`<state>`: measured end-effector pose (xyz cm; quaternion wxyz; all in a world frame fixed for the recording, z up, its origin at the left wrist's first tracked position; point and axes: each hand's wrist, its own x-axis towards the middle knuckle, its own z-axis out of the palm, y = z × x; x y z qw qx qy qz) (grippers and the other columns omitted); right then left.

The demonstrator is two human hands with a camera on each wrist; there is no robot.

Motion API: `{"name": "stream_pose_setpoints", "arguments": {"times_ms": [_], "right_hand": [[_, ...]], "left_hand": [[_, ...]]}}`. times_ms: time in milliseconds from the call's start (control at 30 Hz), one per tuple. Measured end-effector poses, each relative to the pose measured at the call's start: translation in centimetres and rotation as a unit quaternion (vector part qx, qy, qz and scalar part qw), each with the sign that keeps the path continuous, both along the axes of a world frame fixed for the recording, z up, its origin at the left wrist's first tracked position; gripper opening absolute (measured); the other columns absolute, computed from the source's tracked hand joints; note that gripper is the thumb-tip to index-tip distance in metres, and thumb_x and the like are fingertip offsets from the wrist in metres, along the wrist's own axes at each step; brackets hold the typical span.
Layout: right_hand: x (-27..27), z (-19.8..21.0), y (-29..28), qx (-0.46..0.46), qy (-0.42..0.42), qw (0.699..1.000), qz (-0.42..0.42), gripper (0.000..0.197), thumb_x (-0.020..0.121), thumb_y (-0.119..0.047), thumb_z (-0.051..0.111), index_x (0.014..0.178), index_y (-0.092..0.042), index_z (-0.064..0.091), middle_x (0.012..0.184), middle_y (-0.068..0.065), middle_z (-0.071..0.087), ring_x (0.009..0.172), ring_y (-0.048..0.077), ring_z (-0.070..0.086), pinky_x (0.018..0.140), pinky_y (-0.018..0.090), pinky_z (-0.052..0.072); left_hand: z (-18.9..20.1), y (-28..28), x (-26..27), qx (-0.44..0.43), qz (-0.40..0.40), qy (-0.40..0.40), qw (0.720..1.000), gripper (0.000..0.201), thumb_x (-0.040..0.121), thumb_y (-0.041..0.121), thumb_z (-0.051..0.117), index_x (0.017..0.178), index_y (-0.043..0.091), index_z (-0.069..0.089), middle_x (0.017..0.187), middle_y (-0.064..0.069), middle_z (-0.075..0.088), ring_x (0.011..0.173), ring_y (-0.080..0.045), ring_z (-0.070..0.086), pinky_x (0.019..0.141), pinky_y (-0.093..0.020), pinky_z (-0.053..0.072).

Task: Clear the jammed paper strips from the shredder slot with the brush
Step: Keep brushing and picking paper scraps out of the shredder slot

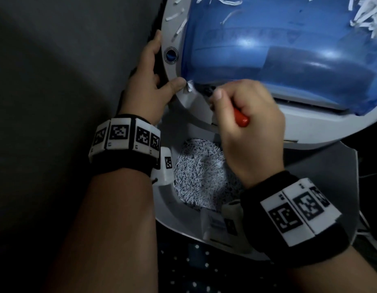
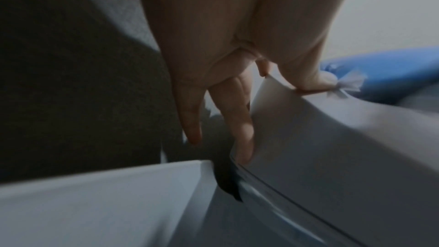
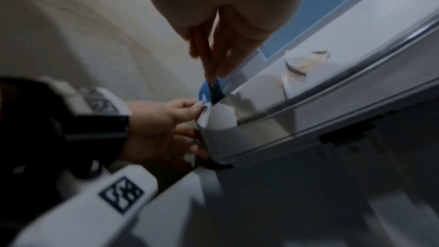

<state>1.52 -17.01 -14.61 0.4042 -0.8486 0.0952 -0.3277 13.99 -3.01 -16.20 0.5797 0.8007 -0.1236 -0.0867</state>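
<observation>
Left hand (image 1: 148, 85) clasps the pale rim of the shredder head (image 1: 323, 127), fingers curled round its edge, thumb pressing a crumpled paper strip (image 1: 189, 86) against the corner beside the blue cover (image 1: 268, 39). Right hand (image 1: 249, 121) is closed round the red-handled brush (image 1: 241, 118); dark bristles sit at the slot's left end, just beside that strip. Below, the open bin (image 1: 172, 216) holds a heap of shredded paper (image 1: 200, 176). Loose strips lie on the cover.
</observation>
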Motion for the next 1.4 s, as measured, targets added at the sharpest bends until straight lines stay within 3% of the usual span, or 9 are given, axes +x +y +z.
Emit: {"name": "stream_pose_setpoints", "arguments": {"times_ms": [267,333,433,633,767,967,1067,1267,1400], "right_hand": [[-0.4,0.7,-0.1,0.055,-0.024,0.997,-0.051,0.029,0.097,-0.017,0.055,0.074,-0.003,0.066,0.076,0.007,0.061,0.077,0.01,0.053,0.072,0.011,0.036],[-0.7,1.4,0.5,0.085,-0.059,0.995,-0.017,0.03,0.096,-0.015,0.056,0.072,-0.001,0.065,0.074,0.008,0.064,0.077,0.015,0.06,0.073,0.021,0.046],[-0.4,1.6,0.8,0.109,-0.074,0.991,0.011,0.031,0.097,-0.015,0.056,0.07,0.0,0.063,0.073,0.01,0.064,0.077,0.024,0.064,0.07,0.041,0.05],[0.3,0.2,-0.5,0.191,-0.021,0.981,-0.009,0.042,0.094,-0.028,0.054,0.068,0.005,0.054,0.069,0.019,0.059,0.068,0.037,0.06,0.064,0.052,0.048],[0.4,0.3,-1.1,0.218,-0.02,0.975,-0.019,0.042,0.093,-0.031,0.054,0.068,0.002,0.057,0.068,0.018,0.06,0.071,0.038,0.062,0.067,0.053,0.05],[0.2,0.1,-1.2,0.234,-0.024,0.972,-0.013,0.041,0.095,-0.029,0.055,0.068,0.003,0.056,0.068,0.018,0.058,0.074,0.039,0.062,0.066,0.057,0.05],[0.0,0.0,-1.1,0.226,-0.028,0.974,-0.012,0.041,0.095,-0.029,0.054,0.068,0.002,0.056,0.067,0.017,0.059,0.074,0.038,0.061,0.067,0.058,0.05],[-0.4,-0.4,-0.3,0.204,-0.025,0.978,-0.017,0.032,0.096,-0.027,0.057,0.072,-0.007,0.065,0.073,0.007,0.063,0.076,0.03,0.065,0.072,0.053,0.053],[-0.6,-0.4,0.2,0.187,-0.027,0.982,-0.023,0.031,0.096,-0.026,0.057,0.073,-0.007,0.067,0.075,0.006,0.066,0.079,0.024,0.065,0.075,0.047,0.051]], "left_hand": [[-0.1,-0.2,-0.4,0.006,0.011,0.021,1.0,0.081,0.073,0.046,0.068,0.139,0.061,0.024,0.151,0.0,0.047,0.134,-0.026,0.05,0.108,-0.055,0.043],[0.1,-0.2,-0.5,0.006,0.009,0.019,1.0,0.083,0.077,0.038,0.069,0.146,0.052,0.024,0.15,-0.001,0.048,0.132,-0.025,0.052,0.109,-0.055,0.042],[-0.1,0.0,-0.1,0.002,0.01,0.017,1.0,0.077,0.089,0.02,0.064,0.153,0.038,0.024,0.145,-0.002,0.053,0.122,-0.021,0.059,0.104,-0.042,0.047],[0.2,0.3,0.9,0.043,0.011,-0.011,0.999,0.067,0.098,0.017,0.059,0.152,0.035,0.025,0.138,-0.003,0.059,0.094,-0.008,0.063,0.078,-0.023,0.053],[1.1,0.2,0.7,0.081,0.007,-0.006,0.997,0.074,0.094,0.027,0.061,0.153,0.038,0.018,0.131,-0.004,0.062,0.102,-0.02,0.065,0.095,-0.045,0.054],[1.7,-1.0,0.1,0.132,0.005,-0.003,0.991,0.118,0.058,0.052,0.077,0.153,0.042,0.007,0.153,0.009,0.043,0.134,-0.015,0.048,0.111,-0.044,0.041],[1.7,-1.4,-0.2,0.154,0.022,-0.034,0.987,0.122,0.067,0.046,0.082,0.158,0.023,0.005,0.16,0.005,0.029,0.143,-0.012,0.035,0.118,-0.041,0.032],[1.9,-1.6,-0.5,0.162,0.026,-0.047,0.985,0.108,0.081,0.042,0.076,0.158,0.016,0.004,0.162,0.001,0.024,0.145,-0.013,0.031,0.12,-0.037,0.027],[2.0,-1.2,-0.3,0.166,0.011,-0.026,0.986,0.114,0.075,0.054,0.074,0.158,0.022,0.002,0.16,0.002,0.031,0.14,-0.014,0.04,0.117,-0.04,0.033]]}}
